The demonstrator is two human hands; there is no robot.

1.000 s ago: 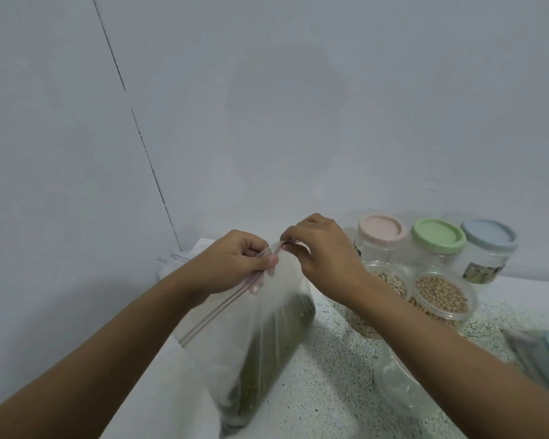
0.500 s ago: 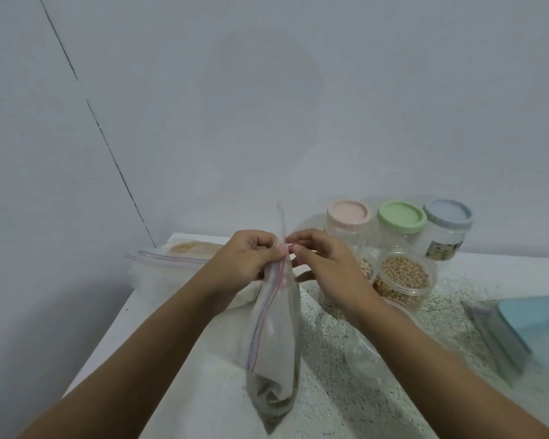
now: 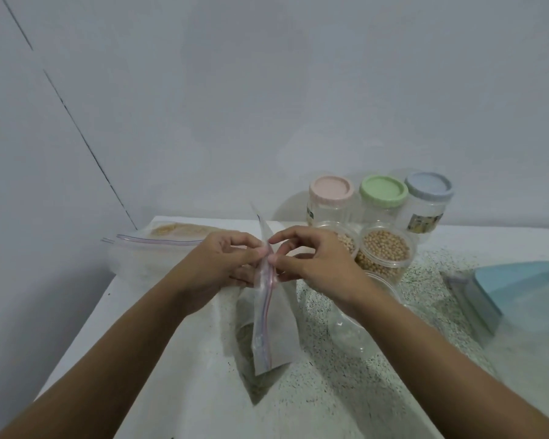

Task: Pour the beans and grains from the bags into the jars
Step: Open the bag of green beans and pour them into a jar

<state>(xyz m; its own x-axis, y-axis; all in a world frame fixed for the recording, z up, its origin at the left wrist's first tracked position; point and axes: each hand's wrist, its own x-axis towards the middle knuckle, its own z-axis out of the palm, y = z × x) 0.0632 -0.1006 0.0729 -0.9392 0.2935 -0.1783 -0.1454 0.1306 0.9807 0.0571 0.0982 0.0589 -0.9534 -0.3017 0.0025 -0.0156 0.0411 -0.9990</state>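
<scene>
Our left hand [image 3: 222, 259] and right hand [image 3: 312, 259] both pinch bag [image 3: 271, 331] at zip top; bag body hangs below grip.

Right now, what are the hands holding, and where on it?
The left hand and right hand both pinch the bag at its zip strip, near its upper end.

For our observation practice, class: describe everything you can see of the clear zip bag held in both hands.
The zip bag is thin, clear plastic with a red-and-blue zip strip running down its near edge, seemingly pressed shut. It stands upright, seen edge-on, its upper part slack and creased. Dark greenish grains fill its lower part. The left hand and right hand pinch its top from either side. Its bottom appears to rest on the speckled table.
</scene>
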